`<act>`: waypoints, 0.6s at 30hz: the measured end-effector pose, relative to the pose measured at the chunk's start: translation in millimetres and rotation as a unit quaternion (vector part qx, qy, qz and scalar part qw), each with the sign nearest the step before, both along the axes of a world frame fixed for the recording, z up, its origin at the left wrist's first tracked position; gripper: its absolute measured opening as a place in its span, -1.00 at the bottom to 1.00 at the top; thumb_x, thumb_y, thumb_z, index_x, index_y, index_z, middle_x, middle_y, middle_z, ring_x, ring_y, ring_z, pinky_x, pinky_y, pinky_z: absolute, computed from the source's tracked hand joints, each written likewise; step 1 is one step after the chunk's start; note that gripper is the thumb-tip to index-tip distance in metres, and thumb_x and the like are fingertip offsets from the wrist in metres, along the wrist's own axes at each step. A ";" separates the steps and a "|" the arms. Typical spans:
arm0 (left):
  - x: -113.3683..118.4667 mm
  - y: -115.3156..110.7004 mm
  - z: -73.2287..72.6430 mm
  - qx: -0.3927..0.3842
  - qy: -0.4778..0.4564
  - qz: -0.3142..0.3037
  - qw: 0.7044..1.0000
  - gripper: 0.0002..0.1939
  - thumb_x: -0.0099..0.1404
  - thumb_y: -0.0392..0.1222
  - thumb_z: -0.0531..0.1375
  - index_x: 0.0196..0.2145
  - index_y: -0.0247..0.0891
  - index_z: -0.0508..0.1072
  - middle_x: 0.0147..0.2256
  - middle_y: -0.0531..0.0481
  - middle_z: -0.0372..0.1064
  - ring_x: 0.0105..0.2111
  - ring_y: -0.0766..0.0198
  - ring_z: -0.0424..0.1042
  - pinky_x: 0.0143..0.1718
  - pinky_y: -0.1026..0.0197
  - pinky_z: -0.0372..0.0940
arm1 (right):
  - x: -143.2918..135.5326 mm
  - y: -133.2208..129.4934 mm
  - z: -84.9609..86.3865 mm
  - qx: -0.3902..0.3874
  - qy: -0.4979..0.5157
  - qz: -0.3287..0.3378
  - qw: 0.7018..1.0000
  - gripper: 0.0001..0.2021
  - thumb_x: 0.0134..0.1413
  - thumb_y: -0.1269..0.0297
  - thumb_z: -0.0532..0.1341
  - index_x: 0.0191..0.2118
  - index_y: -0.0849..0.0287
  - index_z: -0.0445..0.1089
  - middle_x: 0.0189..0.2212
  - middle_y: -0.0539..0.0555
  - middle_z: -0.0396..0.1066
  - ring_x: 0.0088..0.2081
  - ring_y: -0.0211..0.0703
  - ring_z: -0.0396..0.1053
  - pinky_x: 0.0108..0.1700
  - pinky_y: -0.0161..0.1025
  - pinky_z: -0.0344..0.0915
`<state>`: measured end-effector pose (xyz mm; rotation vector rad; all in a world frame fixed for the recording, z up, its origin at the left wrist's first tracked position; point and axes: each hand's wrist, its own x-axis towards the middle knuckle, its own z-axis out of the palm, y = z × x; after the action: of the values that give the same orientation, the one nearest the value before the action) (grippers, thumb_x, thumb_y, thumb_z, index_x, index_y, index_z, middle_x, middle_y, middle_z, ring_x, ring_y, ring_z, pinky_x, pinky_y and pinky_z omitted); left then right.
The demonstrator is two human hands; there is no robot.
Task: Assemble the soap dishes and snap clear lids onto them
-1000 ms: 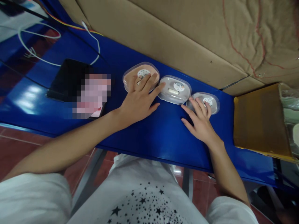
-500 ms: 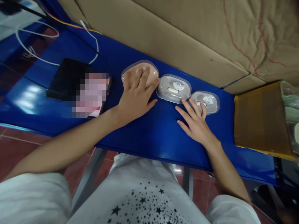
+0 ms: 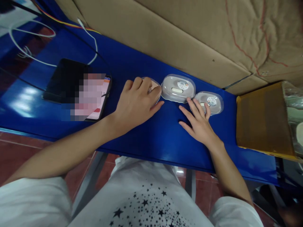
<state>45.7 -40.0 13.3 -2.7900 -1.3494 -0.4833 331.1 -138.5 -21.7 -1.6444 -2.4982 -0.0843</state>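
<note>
Three oval plastic boxes with clear lids are lined up on the blue table [image 3: 151, 135]. My left hand [image 3: 136, 105] is curled over the peach-coloured box [image 3: 155, 85], its fingers bent on the far side and its thumb out to the right. Most of that box is hidden beneath the hand. In the middle lies a greyish box [image 3: 169, 86] with a round label and a small white bar. My right hand [image 3: 199, 124] is open with spread fingers, its tips at the near edges of the middle box and the right box [image 3: 216, 108].
Left of the boxes lie a phone with a lit screen [image 3: 96, 116] and a black flat object [image 3: 61, 78]. A white cable [image 3: 96, 47] loops behind them. Cardboard [image 3: 170, 44] lines the table's back, and an open carton [image 3: 260, 119] with wrapped items stands at right.
My left hand's fingers have bent from lying flat to curling over the peach-coloured box, which now sits lower and is more covered. The right hand has barely moved.
</note>
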 end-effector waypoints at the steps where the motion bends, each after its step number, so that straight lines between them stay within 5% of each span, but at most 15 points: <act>1: -0.3 -1.0 0.7 0.006 0.002 -0.006 1.000 -0.64 0.58 -0.02 0.13 0.14 -0.24 0.56 0.07 -0.33 0.47 0.13 -0.27 0.47 0.06 -0.22 0.37 | -0.4 -0.1 0.3 0.001 0.002 0.000 1.000 -0.31 0.54 0.05 0.17 0.62 -0.14 -0.04 0.63 0.18 -0.04 0.60 0.29 -0.03 0.55 0.46 -0.20; 6: -0.5 -6.4 2.4 0.032 -0.002 -0.086 0.996 -0.71 0.60 -0.07 0.12 -0.01 -0.26 0.59 -0.07 -0.24 0.51 -0.05 -0.08 0.52 -0.08 -0.06 0.40 | -7.0 -1.6 3.4 -0.003 0.018 0.017 1.000 -0.36 0.54 0.07 0.16 0.60 -0.15 0.04 0.59 0.14 0.10 0.58 0.26 0.04 0.56 0.45 -0.22; 13: -1.0 -7.8 3.8 0.025 0.001 -0.265 0.964 -0.77 0.61 -0.14 0.15 0.03 -0.19 0.58 0.01 -0.18 0.52 -0.10 0.03 0.50 -0.08 0.00 0.34 | -13.7 -2.8 4.1 -0.030 0.023 0.026 0.999 -0.50 0.55 0.06 0.15 0.48 -0.12 0.28 0.56 0.11 0.18 0.58 0.25 0.05 0.57 0.45 -0.28; 18: -1.2 -7.5 3.0 0.002 -0.005 -0.290 0.957 -0.80 0.62 -0.12 0.16 0.03 -0.17 0.55 0.06 -0.17 0.52 0.00 0.02 0.48 -0.01 -0.02 0.29 | -13.6 -3.3 4.4 -0.035 0.031 0.032 0.998 -0.59 0.54 0.05 0.16 0.37 -0.09 0.43 0.54 0.10 0.23 0.58 0.24 0.04 0.57 0.45 -0.23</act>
<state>44.6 -47.5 16.3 -3.1499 -0.4943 -0.4961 317.5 -141.7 -17.3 -1.5665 -2.5312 0.0612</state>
